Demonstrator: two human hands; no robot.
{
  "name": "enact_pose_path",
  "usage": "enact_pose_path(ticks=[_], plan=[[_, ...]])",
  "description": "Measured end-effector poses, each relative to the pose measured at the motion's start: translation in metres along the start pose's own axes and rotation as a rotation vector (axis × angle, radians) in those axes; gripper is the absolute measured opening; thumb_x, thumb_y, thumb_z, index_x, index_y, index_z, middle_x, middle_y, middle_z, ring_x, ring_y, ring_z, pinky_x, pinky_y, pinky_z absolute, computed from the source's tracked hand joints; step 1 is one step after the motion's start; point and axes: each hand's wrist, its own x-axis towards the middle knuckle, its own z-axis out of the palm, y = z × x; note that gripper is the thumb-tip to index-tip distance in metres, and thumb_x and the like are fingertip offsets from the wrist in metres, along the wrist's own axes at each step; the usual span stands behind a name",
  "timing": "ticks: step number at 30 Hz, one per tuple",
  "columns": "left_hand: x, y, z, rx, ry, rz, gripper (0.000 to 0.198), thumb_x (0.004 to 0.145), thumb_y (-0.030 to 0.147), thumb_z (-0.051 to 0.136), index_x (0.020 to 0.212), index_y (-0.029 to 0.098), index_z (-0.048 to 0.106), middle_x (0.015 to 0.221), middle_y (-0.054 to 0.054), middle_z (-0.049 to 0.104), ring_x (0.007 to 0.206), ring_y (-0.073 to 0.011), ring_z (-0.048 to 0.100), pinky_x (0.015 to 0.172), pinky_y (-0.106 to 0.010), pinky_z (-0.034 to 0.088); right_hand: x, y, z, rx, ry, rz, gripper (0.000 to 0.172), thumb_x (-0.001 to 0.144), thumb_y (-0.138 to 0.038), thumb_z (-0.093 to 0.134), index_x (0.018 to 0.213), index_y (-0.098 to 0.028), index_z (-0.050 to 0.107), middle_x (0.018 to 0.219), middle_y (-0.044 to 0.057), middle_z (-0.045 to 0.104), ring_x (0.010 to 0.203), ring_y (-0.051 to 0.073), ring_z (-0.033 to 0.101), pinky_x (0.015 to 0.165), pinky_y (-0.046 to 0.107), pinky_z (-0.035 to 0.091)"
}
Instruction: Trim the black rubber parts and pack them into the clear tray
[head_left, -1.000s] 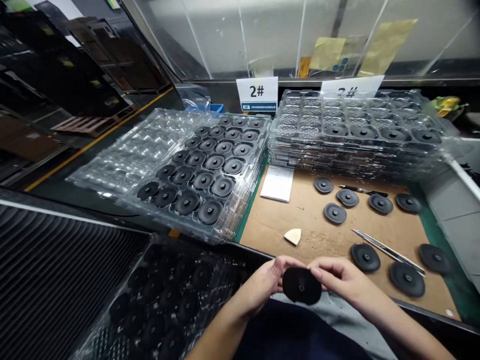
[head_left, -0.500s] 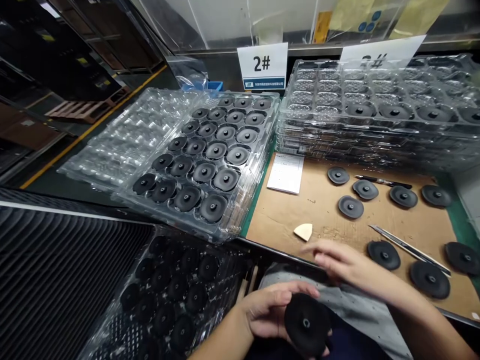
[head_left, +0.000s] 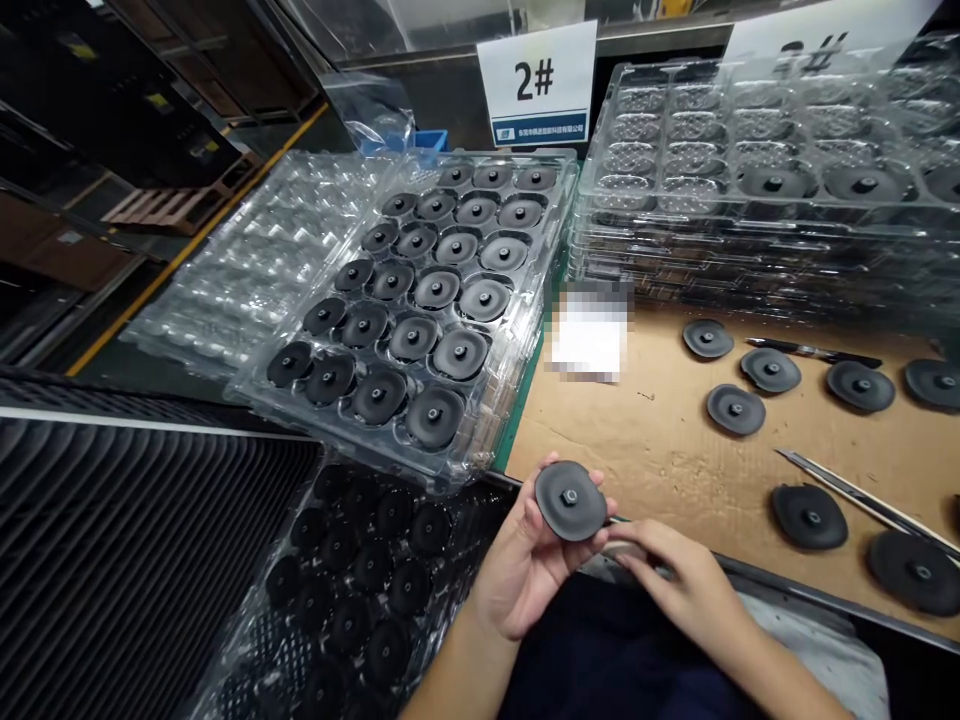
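My left hand [head_left: 521, 575] is closed around the edge of a round, shallow black disc [head_left: 555, 515] with a small raised hub. The disc is tilted up towards me, above the front edge of the workbench. Beside it, my right hand [head_left: 679, 570] pinches a cream-coloured wedge, perhaps a sponge [head_left: 624, 549], between thumb and fingers. The wedge is close to the disc's lower right rim; whether they touch I cannot tell. Similar discs lie loose on the cardboard, including a small one [head_left: 736, 409] and a larger dark one [head_left: 810, 517].
A clear plastic tray [head_left: 341, 428] of discs stands on the left, with another tray of discs [head_left: 360, 590] below it. Stacked clear trays [head_left: 675, 235] fill the back right. A pen [head_left: 814, 352] and a thin pointed tool [head_left: 847, 485] lie on the cardboard [head_left: 637, 430].
My left hand has raised the disc and turned its face into the light. The cream wedge has left the cardboard and is in my right hand, beside the disc. The view has shifted slightly.
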Motion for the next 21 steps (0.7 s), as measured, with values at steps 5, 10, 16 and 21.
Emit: enact_pose_path(ticks=[5,10,16,21], plan=[[0.007,-0.007,0.02,0.066,0.018,0.045,0.051,0.076,0.033,0.067,0.122,0.028,0.045,0.13,-0.012,0.055,0.118,-0.0327,0.053,0.094,-0.041,0.046,0.005,-0.029,-0.057,0.039,0.222,0.133,0.024,0.089,-0.028,0.053,0.112,-0.028,0.059,0.109,0.001,0.065,0.099,0.016,0.061,0.078,0.024,0.05],[0.011,-0.02,0.037,0.174,0.053,0.032,0.055,0.072,0.026,0.073,0.123,0.021,0.052,0.122,-0.01,0.061,0.113,-0.024,0.057,0.092,-0.03,0.047,0.022,-0.092,-0.067,0.02,0.375,-0.209,0.033,0.088,-0.014,0.05,0.121,-0.023,0.051,0.108,0.003,0.062,0.098,0.016,0.055,0.086,0.03,0.043],[0.008,-0.029,0.049,0.214,0.083,0.068,0.055,0.067,0.024,0.077,0.118,0.024,0.058,0.113,-0.006,0.065,0.106,-0.0237,0.061,0.089,-0.03,0.05,0.023,-0.106,-0.063,0.025,0.236,-0.28,0.021,0.088,-0.009,0.047,0.105,-0.017,0.056,0.087,0.003,0.062,0.077,0.014,0.052,0.07,0.029,0.041],[0.006,-0.033,0.058,0.248,-0.036,0.039,0.067,0.053,0.028,0.084,0.116,0.022,0.06,0.112,-0.007,0.066,0.107,-0.0244,0.061,0.097,-0.033,0.045,-0.002,-0.096,-0.071,0.019,0.344,-0.383,0.027,0.087,-0.008,0.047,0.112,-0.013,0.054,0.089,0.007,0.062,0.079,0.016,0.051,0.073,0.031,0.041]])
